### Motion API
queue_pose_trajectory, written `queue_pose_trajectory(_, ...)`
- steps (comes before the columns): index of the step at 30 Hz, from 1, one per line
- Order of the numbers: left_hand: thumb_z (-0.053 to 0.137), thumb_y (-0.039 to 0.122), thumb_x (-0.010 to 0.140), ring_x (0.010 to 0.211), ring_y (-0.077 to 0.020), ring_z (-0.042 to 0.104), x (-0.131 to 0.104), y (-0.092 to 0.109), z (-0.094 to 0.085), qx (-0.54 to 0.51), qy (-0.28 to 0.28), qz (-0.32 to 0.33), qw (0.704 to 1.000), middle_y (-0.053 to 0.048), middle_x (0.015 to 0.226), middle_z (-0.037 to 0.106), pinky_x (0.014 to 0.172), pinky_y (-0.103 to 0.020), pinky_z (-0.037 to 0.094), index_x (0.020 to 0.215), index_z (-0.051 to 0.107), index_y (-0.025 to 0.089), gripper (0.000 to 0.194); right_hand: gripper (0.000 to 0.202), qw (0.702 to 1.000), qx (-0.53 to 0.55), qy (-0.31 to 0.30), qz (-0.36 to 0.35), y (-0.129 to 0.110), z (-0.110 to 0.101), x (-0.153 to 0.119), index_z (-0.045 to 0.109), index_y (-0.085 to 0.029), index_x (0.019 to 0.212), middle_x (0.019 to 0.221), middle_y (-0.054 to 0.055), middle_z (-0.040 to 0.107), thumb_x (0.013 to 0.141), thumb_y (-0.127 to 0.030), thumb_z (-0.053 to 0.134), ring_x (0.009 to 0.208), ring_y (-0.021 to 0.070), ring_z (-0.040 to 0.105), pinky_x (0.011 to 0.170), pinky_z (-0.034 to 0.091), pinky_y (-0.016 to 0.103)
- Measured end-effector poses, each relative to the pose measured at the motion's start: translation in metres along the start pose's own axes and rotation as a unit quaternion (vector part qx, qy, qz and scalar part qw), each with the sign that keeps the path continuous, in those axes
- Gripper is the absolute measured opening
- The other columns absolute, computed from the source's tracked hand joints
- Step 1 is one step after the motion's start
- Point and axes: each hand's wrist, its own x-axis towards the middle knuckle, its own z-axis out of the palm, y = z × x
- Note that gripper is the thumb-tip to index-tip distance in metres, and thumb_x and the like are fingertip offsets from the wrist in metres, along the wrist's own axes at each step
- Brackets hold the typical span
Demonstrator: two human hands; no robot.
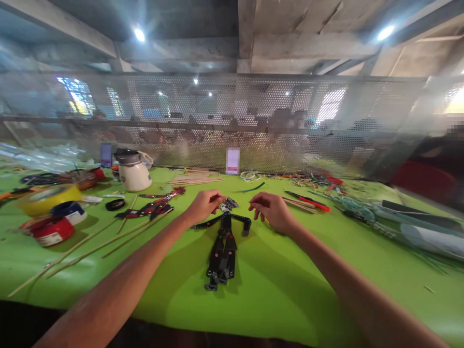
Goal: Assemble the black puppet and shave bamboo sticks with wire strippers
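Note:
A flat black puppet figure (pixel 223 249) with small coloured dots lies on the green table (pixel 282 290), legs toward me and arms spread. My left hand (pixel 205 205) pinches the figure's pale head piece (pixel 228 204) at its top. My right hand (pixel 273 211) rests just right of the figure's shoulder, fingers curled and close together, near the figure's right arm; whether it holds something small is unclear.
A second dark puppet (pixel 152 208) with red trim lies to the left, among long thin wooden sticks (pixel 108 239). Tape rolls (pixel 49 229), a white jar (pixel 134 171) and red-handled tools (pixel 311 200) sit around. A perforated metal screen (pixel 253 125) backs the table.

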Motion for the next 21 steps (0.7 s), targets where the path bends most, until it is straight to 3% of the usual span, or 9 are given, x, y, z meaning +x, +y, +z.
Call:
queue_pose_trajectory(5,0.056,0.05,0.091,0.054,-0.0126,0.056,-0.005,0.014,0.012,0.047,-0.027,0.044,0.998,0.001,0.06,0.059,0.055,-0.022,0.042,0.087,0.064,0.015,0.037,0.013,1.0,0.027,0.011,-0.001,0.003,0.005,0.0,0.061,-0.015,0.072,0.095,0.01,0.072,0.076,-0.026,0.054,0.059,0.0132,0.067,0.05,0.054,0.026)
queue_pose_trajectory(11,0.057,0.04,0.092,0.066,-0.0153,0.059,-0.007,0.011,0.025,0.067,-0.068,0.076,0.993,-0.004,0.078,0.066,0.062,-0.024,0.045,0.09,0.067,0.016,0.026,0.013,0.998,0.011,-0.019,0.051,0.0,0.003,0.0,0.06,-0.015,0.076,0.068,0.006,0.068,0.076,-0.022,0.05,0.056,0.0161,0.068,0.054,0.058,0.029)
queue_pose_trajectory(16,0.058,0.039,0.091,0.079,-0.0189,0.061,0.002,-0.014,0.003,0.126,-0.061,0.052,0.989,-0.007,0.088,0.068,0.072,-0.027,0.044,0.092,0.071,0.017,0.025,0.014,0.992,-0.085,-0.069,0.056,0.004,-0.006,0.0,0.067,-0.015,0.079,0.064,0.004,0.067,0.075,-0.014,0.054,0.054,0.0145,0.063,0.053,0.053,0.027)
queue_pose_trajectory(21,0.064,0.047,0.083,0.076,-0.0197,0.06,0.006,-0.028,-0.021,0.236,-0.093,-0.014,0.967,-0.007,0.086,0.068,0.07,-0.027,0.041,0.085,0.07,0.018,0.03,0.02,0.973,-0.196,-0.122,-0.022,0.004,0.016,-0.008,0.073,-0.019,0.097,0.095,0.007,0.069,0.081,-0.014,0.064,0.084,0.0179,0.063,0.08,0.05,0.03)
